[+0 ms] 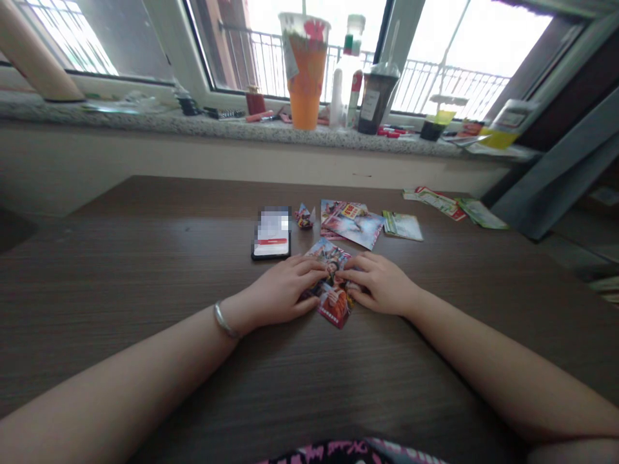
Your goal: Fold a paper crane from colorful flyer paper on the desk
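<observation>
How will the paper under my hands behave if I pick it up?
The paper is probably light, since it looks thin and lies low on the table. It likely bends easily, as the similar printed piece near the phone looks folded.

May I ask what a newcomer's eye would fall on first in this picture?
Probably the tall cup with orange contents on the sill, bright at top centre. Next, perhaps, the colourful paper on the table, mid-picture, with the left hand and right hand on either side, fingers resting on it.
</observation>
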The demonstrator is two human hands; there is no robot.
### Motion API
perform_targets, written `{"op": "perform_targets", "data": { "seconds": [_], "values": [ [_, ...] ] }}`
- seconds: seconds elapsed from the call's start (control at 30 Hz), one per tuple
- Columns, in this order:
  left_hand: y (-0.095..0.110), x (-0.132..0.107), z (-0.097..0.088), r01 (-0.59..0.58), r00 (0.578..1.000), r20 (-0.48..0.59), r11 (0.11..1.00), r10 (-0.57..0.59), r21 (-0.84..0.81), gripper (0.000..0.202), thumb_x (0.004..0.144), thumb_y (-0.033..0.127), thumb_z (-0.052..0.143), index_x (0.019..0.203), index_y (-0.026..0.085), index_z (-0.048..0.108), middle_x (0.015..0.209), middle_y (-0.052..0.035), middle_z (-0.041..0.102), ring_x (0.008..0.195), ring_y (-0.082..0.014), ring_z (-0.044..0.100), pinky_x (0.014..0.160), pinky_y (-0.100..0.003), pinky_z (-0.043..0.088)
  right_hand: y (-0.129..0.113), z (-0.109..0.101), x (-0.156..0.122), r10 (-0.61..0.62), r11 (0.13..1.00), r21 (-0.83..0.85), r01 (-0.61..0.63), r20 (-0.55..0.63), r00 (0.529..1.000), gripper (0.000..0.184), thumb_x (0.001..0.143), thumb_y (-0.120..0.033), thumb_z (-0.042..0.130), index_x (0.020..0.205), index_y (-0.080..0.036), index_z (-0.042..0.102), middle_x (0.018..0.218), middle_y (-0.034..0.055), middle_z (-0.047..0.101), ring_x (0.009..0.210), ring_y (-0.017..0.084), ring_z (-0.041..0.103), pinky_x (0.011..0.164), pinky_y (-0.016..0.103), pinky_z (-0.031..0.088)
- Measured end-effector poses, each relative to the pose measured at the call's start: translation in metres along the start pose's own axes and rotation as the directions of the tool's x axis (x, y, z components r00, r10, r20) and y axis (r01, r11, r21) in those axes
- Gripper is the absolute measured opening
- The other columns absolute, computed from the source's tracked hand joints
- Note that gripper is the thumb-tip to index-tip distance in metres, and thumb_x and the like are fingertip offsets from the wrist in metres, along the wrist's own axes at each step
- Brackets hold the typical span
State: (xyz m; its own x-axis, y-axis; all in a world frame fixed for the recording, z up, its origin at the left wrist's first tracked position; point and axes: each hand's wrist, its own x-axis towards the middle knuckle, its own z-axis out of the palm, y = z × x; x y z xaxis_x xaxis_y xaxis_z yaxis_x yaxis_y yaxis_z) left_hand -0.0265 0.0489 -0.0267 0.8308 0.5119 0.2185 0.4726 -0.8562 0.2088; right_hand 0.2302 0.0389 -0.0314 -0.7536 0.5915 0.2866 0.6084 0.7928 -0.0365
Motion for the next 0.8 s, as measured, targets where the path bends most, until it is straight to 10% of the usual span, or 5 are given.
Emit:
{"op": "perform_targets", "data": {
  "seconds": [0.8],
  "values": [
    [-0.023, -0.012, -0.003, -0.022, 0.996, 0.085, 1.000, 0.021, 0.010, 0.063, 0.081, 0.057, 0.063, 0.132, 0.021, 0.051, 0.140, -0.0132, 0.049, 0.127, -0.0295, 0.048, 0.106, -0.040, 0.040, 0.022, -0.001, -0.012, -0.119, 0.990, 0.085, 0.114, 0.065, 0.991, 0.063, 0.084, -0.057, 0.058, 0.134, -0.019, 0.054, 0.132, 0.0144, 0.058, 0.117, 0.028, 0.056, 0.096, 0.047, 0.047]
  ]
}}
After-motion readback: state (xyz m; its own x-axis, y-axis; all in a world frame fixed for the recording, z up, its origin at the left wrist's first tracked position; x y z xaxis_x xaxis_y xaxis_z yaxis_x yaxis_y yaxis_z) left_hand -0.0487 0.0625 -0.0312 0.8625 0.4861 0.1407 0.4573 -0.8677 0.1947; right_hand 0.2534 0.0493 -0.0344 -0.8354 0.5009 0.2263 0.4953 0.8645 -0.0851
